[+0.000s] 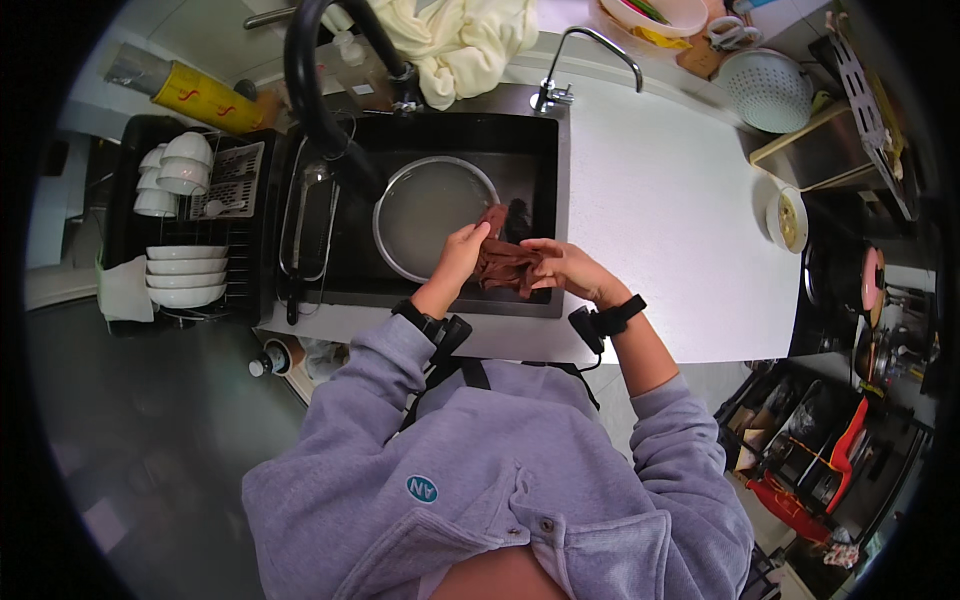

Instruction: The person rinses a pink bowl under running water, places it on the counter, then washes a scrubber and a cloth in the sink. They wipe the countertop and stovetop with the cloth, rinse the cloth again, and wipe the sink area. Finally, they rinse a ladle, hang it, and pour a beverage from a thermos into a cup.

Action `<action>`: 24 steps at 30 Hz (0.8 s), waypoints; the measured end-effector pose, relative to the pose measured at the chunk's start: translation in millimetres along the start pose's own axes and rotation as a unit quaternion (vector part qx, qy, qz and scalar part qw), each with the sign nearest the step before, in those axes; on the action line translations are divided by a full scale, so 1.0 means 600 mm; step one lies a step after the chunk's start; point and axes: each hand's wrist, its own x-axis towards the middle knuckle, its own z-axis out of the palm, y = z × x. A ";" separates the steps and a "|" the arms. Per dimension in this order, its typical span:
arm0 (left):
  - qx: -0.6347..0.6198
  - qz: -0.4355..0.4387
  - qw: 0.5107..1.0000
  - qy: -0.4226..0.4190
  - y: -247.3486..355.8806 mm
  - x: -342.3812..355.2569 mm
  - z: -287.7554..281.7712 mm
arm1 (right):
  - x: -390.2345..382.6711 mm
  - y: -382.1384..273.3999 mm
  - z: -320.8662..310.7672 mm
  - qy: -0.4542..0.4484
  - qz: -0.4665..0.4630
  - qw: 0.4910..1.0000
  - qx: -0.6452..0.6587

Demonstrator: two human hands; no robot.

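Observation:
A wrinkled reddish-brown cloth (508, 266) is stretched between my two hands over the right side of the dark sink (335, 285). My left hand (461, 258) is closed on the cloth's left end, thumb uppermost. At its right end, my right hand (572, 272) grips the bunched folds with its fingers bent. Just left of the cloth, inside the sink, sits a round metal-rimmed basin (379, 226) holding cloudy water. Part of the basin's right rim is hidden by my left hand and the cloth.
A black faucet (305, 95) arches over the sink's left side. White bowls (186, 266) stand in a dish rack at left. Behind the sink lies a cream cloth (455, 45). The white counter (670, 220) at right bears a bowl of food (787, 219) and a colander (766, 90).

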 end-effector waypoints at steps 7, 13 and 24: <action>-0.082 -0.027 0.996 0.018 0.046 -0.021 0.056 | -0.036 0.028 -0.013 0.122 -0.059 0.991 -0.009; -0.057 -0.116 0.984 -0.124 0.042 -0.037 0.105 | -0.155 0.021 -0.099 0.212 -0.074 0.964 -0.142; 0.072 -0.138 0.986 -0.059 -0.051 0.010 0.052 | -0.137 0.156 -0.077 0.133 -0.166 0.569 -0.794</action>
